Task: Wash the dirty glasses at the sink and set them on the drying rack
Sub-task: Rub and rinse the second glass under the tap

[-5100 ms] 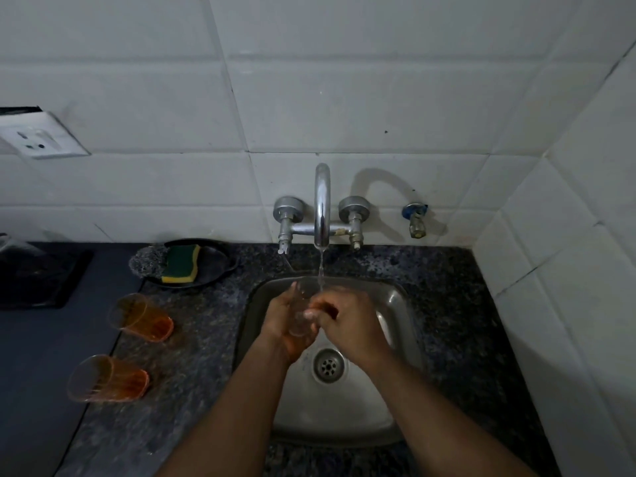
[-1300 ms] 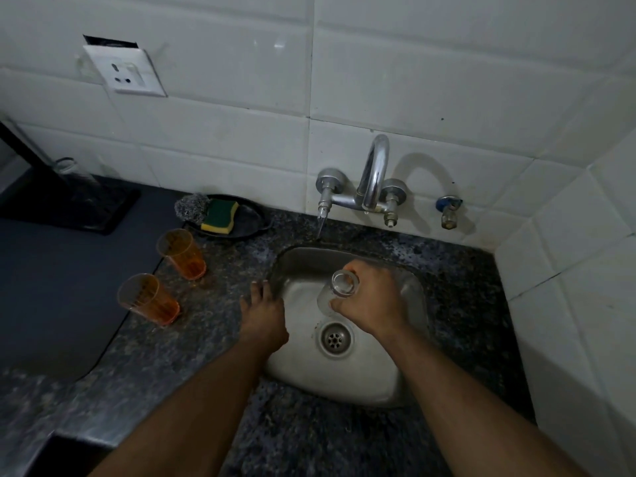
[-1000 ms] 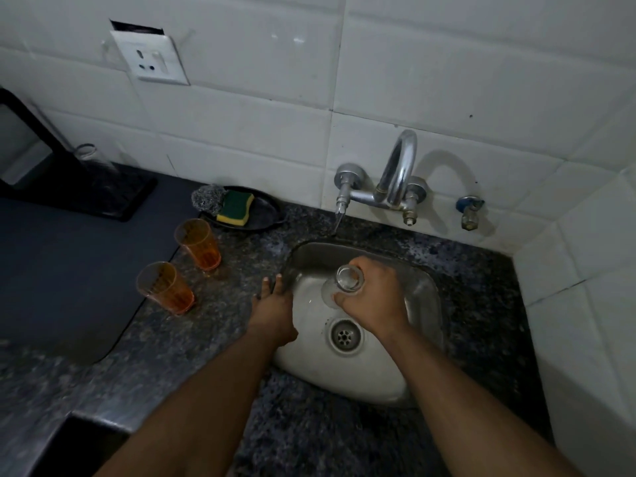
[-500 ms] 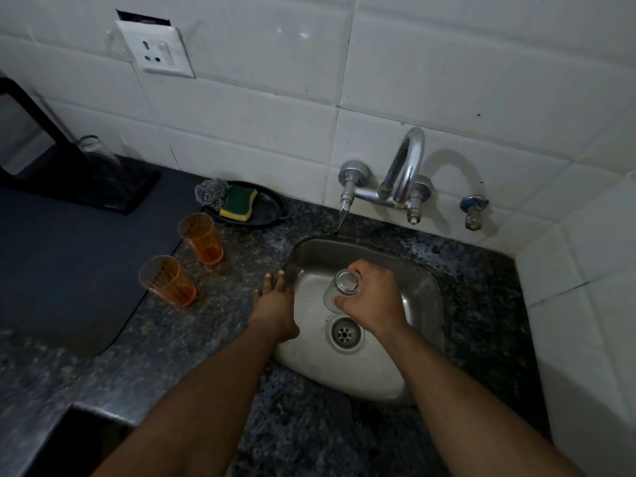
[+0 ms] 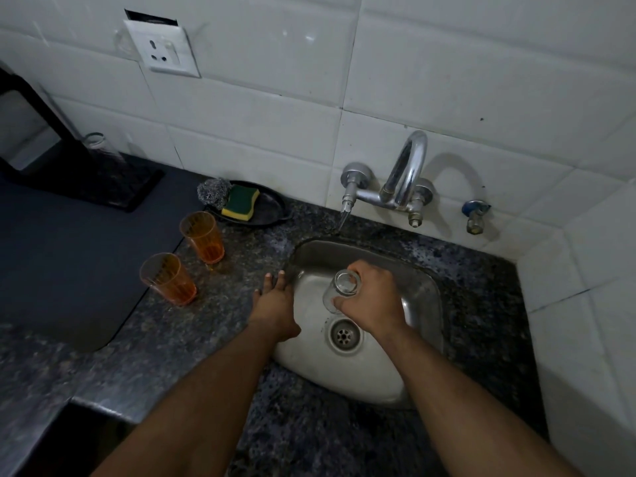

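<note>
A: Nearest the camera, two bare forearms reach over the speckled counter [image 5: 192, 342] toward the steel sink [image 5: 423, 290].

B: Hands?

A: Left hand [image 5: 275, 306] lies flat on the sink's left rim, fingers straight and relaxed, holding nothing. Right hand [image 5: 373, 299] is over the basin, fingers and thumb curled round a clear glass [image 5: 339, 292]. The glass is held above the drain [image 5: 345, 335], tilted, one round end facing the camera; I cannot tell whether that is mouth or base.

B: Water?

A: No stream visible from the tap [image 5: 402, 177].

B: Step in hand, then?

A: Judgement: rinsing looks finished and the glass is being drained over the basin. Next it goes to the drying rack.

B: Where is that?

A: Probably the dark tray [image 5: 103, 187] at far left by the wall, where another clear glass [image 5: 98, 148] stands. Not certain.

B: What does the move call for?

A: A firm grip on wet glass, and a carry leftward past two orange tumblers [image 5: 182, 266] left of the sink, apparently unwashed. Beyond them, a dish with sponge [image 5: 241, 201] and steel scrubber [image 5: 212, 191].
</note>
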Action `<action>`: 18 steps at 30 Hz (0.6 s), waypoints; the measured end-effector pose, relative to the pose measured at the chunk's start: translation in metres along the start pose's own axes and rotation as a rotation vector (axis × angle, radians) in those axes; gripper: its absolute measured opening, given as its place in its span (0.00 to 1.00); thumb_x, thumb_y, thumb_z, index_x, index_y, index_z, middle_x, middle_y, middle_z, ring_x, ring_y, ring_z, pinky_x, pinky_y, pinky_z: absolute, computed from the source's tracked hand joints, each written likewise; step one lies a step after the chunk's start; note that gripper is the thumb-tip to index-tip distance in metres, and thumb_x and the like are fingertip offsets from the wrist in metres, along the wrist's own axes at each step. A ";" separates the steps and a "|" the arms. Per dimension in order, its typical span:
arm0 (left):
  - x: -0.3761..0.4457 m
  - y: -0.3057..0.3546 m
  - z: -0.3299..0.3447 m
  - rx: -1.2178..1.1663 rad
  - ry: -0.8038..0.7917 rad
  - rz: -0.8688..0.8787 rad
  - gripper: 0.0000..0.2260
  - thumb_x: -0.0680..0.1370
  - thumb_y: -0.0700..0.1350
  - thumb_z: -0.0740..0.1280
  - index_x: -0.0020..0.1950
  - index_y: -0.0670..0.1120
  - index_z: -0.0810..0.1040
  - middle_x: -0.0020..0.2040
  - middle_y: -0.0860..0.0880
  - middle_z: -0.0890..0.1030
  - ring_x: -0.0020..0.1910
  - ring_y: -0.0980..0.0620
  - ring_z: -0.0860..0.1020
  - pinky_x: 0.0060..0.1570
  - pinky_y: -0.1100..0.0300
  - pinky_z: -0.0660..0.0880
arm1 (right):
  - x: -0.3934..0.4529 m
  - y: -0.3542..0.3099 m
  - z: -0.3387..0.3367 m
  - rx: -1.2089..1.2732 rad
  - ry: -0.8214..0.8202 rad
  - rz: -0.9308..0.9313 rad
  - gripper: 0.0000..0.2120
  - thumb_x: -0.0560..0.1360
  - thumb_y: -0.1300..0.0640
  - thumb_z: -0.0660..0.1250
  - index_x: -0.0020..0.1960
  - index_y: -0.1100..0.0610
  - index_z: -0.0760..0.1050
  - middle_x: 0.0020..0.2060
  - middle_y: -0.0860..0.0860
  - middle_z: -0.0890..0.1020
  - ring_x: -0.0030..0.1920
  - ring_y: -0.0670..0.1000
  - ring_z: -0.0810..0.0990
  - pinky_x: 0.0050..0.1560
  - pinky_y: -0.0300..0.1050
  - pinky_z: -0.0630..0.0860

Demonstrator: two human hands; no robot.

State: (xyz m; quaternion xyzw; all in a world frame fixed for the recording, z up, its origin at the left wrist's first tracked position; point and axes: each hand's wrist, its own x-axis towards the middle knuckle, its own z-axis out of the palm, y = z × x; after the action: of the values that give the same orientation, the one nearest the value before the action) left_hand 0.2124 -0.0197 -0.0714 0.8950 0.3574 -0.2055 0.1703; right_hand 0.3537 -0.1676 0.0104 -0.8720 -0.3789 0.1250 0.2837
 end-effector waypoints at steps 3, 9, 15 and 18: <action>-0.001 -0.004 0.003 -0.020 0.029 0.010 0.49 0.72 0.55 0.76 0.84 0.44 0.53 0.85 0.45 0.43 0.83 0.38 0.43 0.78 0.37 0.55 | -0.001 0.000 0.001 -0.007 -0.004 -0.007 0.23 0.60 0.52 0.83 0.53 0.50 0.80 0.44 0.45 0.82 0.43 0.48 0.81 0.43 0.46 0.81; -0.001 -0.012 0.002 -0.125 0.077 0.042 0.47 0.71 0.58 0.75 0.83 0.43 0.57 0.85 0.42 0.51 0.83 0.39 0.49 0.78 0.40 0.59 | -0.004 -0.007 0.000 -0.014 -0.014 -0.018 0.23 0.60 0.52 0.83 0.53 0.50 0.80 0.44 0.46 0.83 0.43 0.48 0.81 0.43 0.46 0.81; -0.036 -0.032 0.006 -0.422 0.285 0.071 0.19 0.73 0.52 0.68 0.60 0.45 0.82 0.56 0.43 0.83 0.57 0.43 0.81 0.53 0.54 0.77 | -0.008 -0.019 0.001 -0.022 -0.047 -0.042 0.24 0.59 0.52 0.83 0.53 0.50 0.80 0.44 0.45 0.83 0.44 0.48 0.82 0.44 0.45 0.81; -0.074 -0.053 0.006 -0.464 0.315 0.043 0.08 0.75 0.51 0.68 0.44 0.48 0.82 0.39 0.50 0.83 0.39 0.48 0.82 0.38 0.57 0.74 | -0.014 -0.038 0.008 -0.027 -0.102 -0.076 0.23 0.58 0.51 0.82 0.51 0.50 0.81 0.42 0.45 0.83 0.42 0.47 0.82 0.43 0.48 0.82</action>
State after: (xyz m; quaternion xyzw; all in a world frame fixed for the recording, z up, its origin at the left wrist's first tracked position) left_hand 0.1247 -0.0280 -0.0492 0.8603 0.3978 0.0271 0.3176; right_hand 0.3177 -0.1538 0.0261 -0.8531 -0.4275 0.1534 0.2569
